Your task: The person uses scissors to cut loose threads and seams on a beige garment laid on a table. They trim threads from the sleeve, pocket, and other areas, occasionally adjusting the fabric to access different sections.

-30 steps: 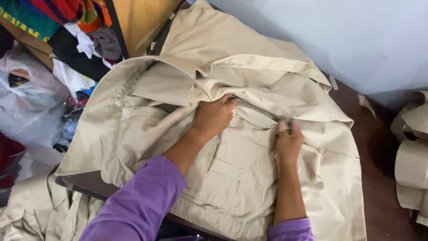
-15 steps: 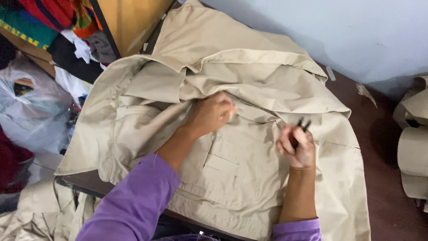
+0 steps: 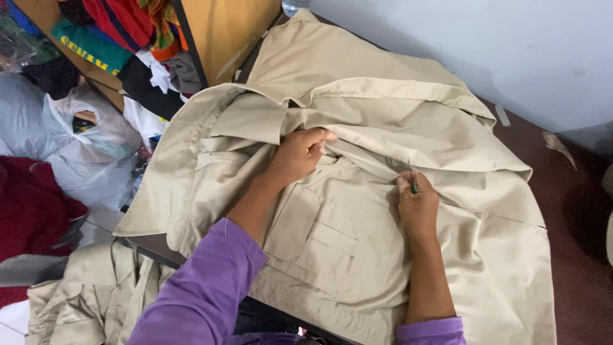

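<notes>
A beige garment (image 3: 357, 128) with pockets lies spread over a dark brown table (image 3: 575, 211). My left hand (image 3: 299, 155) rests on the cloth near its middle, fingers curled and pinching a fold under a flap. My right hand (image 3: 416, 204) presses on the cloth to the right, fingers closed round a small dark tool (image 3: 414, 188) that sticks out between them. Purple sleeves cover both my arms.
A wooden shelf (image 3: 217, 38) with coloured folded clothes stands at the back left. Clear plastic bags (image 3: 89, 147) and a red cloth (image 3: 32, 211) lie on the floor to the left. More beige fabric (image 3: 83, 300) hangs below the table's front edge. A pale wall runs behind.
My right hand lifted off the cloth with the small tool half a second ago and now presses down on it again. My left hand stayed on the fold.
</notes>
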